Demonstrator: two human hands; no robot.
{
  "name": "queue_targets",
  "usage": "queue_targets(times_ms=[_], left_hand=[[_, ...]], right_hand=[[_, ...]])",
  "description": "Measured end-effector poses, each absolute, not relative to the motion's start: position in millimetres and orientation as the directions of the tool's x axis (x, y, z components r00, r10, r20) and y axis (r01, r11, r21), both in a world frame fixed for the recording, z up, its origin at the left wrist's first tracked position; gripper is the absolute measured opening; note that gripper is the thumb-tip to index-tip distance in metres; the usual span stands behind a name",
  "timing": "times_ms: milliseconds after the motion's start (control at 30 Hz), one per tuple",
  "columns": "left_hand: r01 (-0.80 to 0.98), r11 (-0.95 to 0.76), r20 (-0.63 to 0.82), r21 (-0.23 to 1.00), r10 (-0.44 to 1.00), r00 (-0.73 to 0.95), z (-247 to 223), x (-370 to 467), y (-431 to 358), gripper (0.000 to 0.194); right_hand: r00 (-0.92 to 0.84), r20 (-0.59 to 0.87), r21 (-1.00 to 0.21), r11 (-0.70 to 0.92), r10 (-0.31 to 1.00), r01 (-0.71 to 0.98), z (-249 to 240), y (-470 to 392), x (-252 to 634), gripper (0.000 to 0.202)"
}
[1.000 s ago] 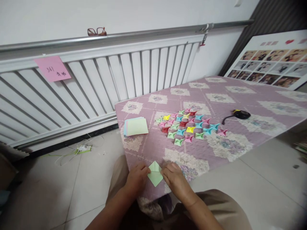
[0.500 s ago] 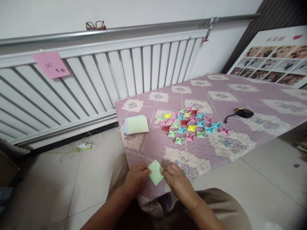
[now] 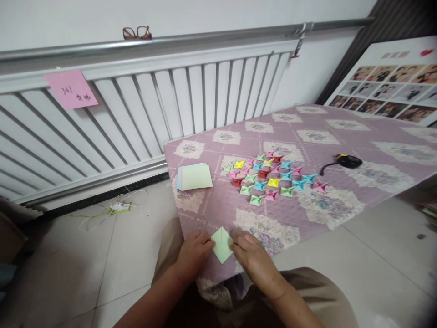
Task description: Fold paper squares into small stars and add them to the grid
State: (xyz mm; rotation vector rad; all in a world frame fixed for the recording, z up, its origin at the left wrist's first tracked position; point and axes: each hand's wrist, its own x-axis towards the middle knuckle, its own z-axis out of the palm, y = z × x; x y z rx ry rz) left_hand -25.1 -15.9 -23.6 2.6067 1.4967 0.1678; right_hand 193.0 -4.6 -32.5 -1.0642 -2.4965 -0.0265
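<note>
A light green sheet of origami paper (image 3: 222, 248), folded to a small diamond with crease lines across it, lies at the near corner of the table. My left hand (image 3: 195, 251) pinches its left corner between thumb and fingers. At the opposite corner, my right hand (image 3: 251, 253) grips the paper the same way. Beyond my hands sits a stack of square paper (image 3: 195, 176), pale green on top with blue and pink edges showing. Rows of small folded paper figures (image 3: 263, 175) in green, pink, blue, red and yellow stand to its right.
A floral purple tablecloth (image 3: 218, 209) covers the table. A black tape measure (image 3: 348, 161) lies at the right. Behind are a white radiator (image 3: 191, 98) with a pink note (image 3: 72, 89), glasses (image 3: 137, 33) on the pipe, and a photo board (image 3: 385, 86). A power strip (image 3: 120, 207) lies on the floor.
Both hands stay at the two side corners of the green paper, which looks the same. Only a slight shift of the camera's view shows.
</note>
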Motion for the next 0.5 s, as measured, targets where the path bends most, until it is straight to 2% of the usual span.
queue_targets(times_ms=[333, 500], left_hand=[[0.840, -0.540, -0.025, 0.062, 0.840, 0.542, -12, -22, -24, 0.018], [0.828, -0.561, -0.076, -0.004, 0.825, 0.559, -5, -18, -30, 0.034]], right_hand=[[-0.592, 0.385, -0.187, 0.688, 0.708, 0.702, -35, -7, 194, 0.012], [-0.582, 0.386, -0.190, 0.679, 0.716, 0.709, -37, -8, 195, 0.014]])
